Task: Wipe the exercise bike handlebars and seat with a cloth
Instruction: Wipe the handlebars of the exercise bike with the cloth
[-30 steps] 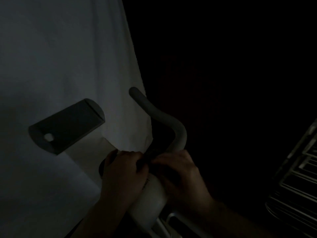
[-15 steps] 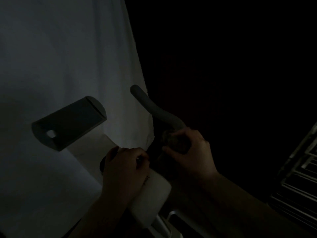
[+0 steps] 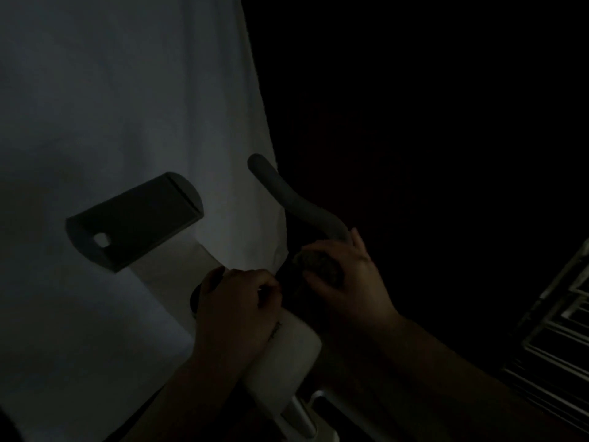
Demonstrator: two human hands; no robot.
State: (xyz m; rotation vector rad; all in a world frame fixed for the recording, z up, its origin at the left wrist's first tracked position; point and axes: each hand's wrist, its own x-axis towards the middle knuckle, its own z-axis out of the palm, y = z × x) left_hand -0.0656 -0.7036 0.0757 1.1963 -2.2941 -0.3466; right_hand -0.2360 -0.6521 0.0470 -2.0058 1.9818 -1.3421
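Note:
The scene is very dark. A grey curved handlebar [image 3: 296, 202] of the exercise bike rises up and to the left from the bike's white column [image 3: 287, 355]. My right hand [image 3: 344, 275] is wrapped around the lower bend of that handlebar, pressing a dark bunched cloth [image 3: 318, 263] against it. My left hand [image 3: 236, 307] grips the top of the white column, beside a dark round end. The seat is not in view.
A dark flat panel [image 3: 134, 218] with a small hole sticks out to the left above the column. A pale wall or sheet [image 3: 111, 106] fills the left half. Metal rack bars [image 3: 561, 330] stand at the right edge.
My right hand left the column next to the left hand and went up onto the handlebar's bend with the cloth. In the last half second it barely shifted. The left hand stayed put.

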